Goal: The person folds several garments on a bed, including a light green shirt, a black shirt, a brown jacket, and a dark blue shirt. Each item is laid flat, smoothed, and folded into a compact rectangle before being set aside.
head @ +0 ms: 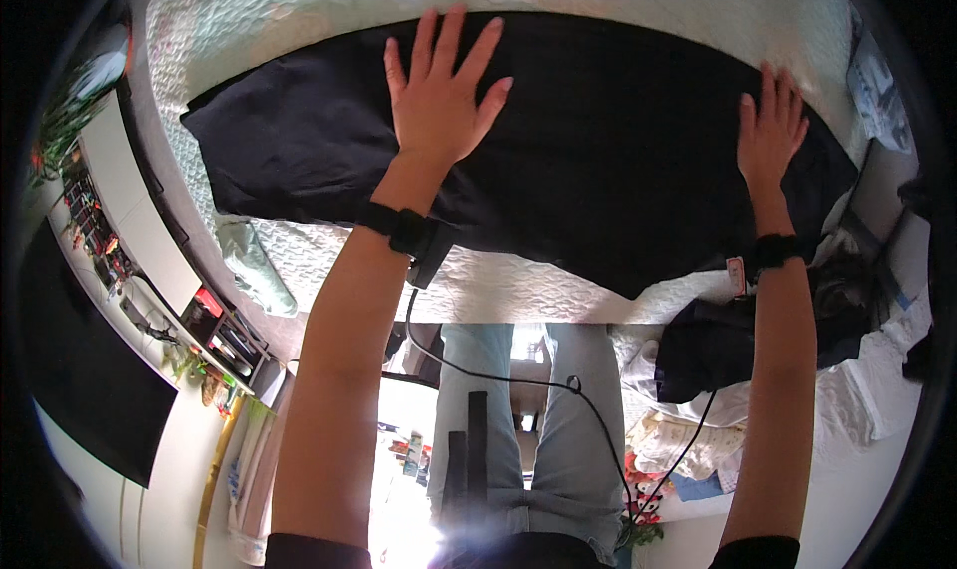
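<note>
A black cloth garment lies spread flat across a white textured bedcover. My left hand rests on the garment left of its middle, fingers spread, with some fingertips reaching past the far edge. Palm down near the far right edge is my right hand, its fingers nearly straight and slightly apart. Neither hand grasps the cloth. Small creases run through the garment's left part and below my left wrist. Which kind of garment it is, I cannot tell.
Dark clothing and white cloth are heaped at the right. A rolled pale item lies on the bedcover's left. A black cable hangs from my left wrist across my legs. Farther left stands a white cabinet below a television.
</note>
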`<act>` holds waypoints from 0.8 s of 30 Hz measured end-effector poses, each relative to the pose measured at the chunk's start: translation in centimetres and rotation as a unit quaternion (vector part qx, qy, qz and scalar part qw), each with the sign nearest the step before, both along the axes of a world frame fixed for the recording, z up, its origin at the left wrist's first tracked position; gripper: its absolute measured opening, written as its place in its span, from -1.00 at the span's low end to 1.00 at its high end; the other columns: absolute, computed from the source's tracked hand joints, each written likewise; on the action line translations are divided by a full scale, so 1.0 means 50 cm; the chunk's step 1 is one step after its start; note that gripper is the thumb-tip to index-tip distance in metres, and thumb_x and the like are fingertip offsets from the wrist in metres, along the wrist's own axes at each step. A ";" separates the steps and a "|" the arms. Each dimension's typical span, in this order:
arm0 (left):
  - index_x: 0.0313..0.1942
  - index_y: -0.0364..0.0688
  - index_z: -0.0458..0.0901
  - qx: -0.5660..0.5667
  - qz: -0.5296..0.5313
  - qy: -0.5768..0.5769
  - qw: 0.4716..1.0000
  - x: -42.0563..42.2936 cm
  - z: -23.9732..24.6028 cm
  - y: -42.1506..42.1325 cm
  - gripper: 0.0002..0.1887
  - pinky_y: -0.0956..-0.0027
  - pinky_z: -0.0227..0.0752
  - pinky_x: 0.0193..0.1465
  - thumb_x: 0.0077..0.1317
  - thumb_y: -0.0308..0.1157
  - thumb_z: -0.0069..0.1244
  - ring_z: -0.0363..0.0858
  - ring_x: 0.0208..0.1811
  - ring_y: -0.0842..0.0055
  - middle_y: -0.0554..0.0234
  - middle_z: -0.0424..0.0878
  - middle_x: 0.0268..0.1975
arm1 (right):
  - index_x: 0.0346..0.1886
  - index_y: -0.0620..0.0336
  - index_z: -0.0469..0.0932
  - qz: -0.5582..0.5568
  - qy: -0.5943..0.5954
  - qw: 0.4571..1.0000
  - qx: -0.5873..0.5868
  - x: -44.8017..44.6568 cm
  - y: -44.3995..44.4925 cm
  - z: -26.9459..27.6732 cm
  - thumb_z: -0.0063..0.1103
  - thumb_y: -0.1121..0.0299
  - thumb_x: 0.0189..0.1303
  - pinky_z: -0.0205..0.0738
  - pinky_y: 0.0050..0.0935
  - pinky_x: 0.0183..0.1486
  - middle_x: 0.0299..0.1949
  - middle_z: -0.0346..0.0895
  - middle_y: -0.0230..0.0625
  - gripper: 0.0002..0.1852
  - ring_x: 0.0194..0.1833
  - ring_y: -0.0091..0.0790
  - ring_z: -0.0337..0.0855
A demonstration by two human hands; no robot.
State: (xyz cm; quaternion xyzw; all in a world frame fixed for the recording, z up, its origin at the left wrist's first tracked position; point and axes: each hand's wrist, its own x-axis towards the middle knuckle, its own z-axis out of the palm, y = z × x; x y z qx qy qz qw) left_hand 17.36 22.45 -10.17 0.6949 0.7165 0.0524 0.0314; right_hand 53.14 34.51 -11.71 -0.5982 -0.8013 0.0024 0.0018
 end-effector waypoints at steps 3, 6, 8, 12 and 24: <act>0.27 0.26 0.23 -0.045 0.051 -0.003 0.998 -0.046 0.011 -0.013 -0.42 -0.11 -0.27 0.34 0.23 0.13 -0.22 -0.01 0.39 0.27 0.25 0.09 0.37 | 0.35 -0.17 0.10 -0.070 -0.014 0.997 0.018 -0.088 -0.020 0.023 -0.15 0.04 0.30 -0.21 0.18 0.30 0.41 -0.14 -0.11 -0.44 0.39 -0.02 -0.10; 0.31 0.23 0.15 -0.037 0.034 -0.029 0.998 -0.057 0.007 -0.020 -0.40 -0.14 -0.33 0.35 0.29 0.15 -0.33 -0.08 0.41 0.20 0.17 0.01 0.39 | 0.25 -0.08 0.25 0.193 0.028 0.976 -0.093 -0.172 -0.067 0.041 0.18 0.23 0.07 -0.05 0.07 0.30 0.33 0.04 -0.16 -0.38 0.33 -0.07 0.04; 0.30 0.25 0.17 -0.037 0.027 -0.027 0.999 -0.060 -0.001 -0.025 -0.41 -0.13 -0.32 0.35 0.27 0.13 -0.26 -0.08 0.41 0.20 0.17 0.03 0.39 | 0.19 -0.06 0.32 0.373 0.028 0.916 -0.148 -0.196 -0.071 0.031 0.28 0.28 -0.02 0.00 -0.02 0.31 0.27 0.17 -0.28 -0.38 0.30 -0.17 0.13; 0.27 0.29 0.21 -0.006 -0.034 -0.056 0.998 -0.092 -0.002 -0.035 -0.44 -0.11 -0.24 0.34 0.26 0.09 -0.21 0.00 0.40 0.27 0.27 0.11 0.36 | 0.33 0.06 0.12 0.043 0.036 0.998 -0.008 -0.154 0.015 0.007 -0.06 0.17 0.27 -0.16 -0.03 0.35 0.37 0.00 -0.16 -0.43 0.38 -0.17 -0.03; 0.26 -0.11 0.21 -0.035 0.081 -0.062 0.994 -0.417 0.057 -0.240 -0.44 -0.01 -0.24 0.37 0.25 -0.21 -0.15 0.07 0.38 0.34 0.19 0.20 0.31 | 0.29 -0.10 0.19 0.314 0.165 0.914 -0.199 -0.639 -0.354 0.112 0.18 0.13 0.07 -0.21 0.23 0.30 0.35 0.04 -0.20 -0.32 0.36 -0.03 -0.01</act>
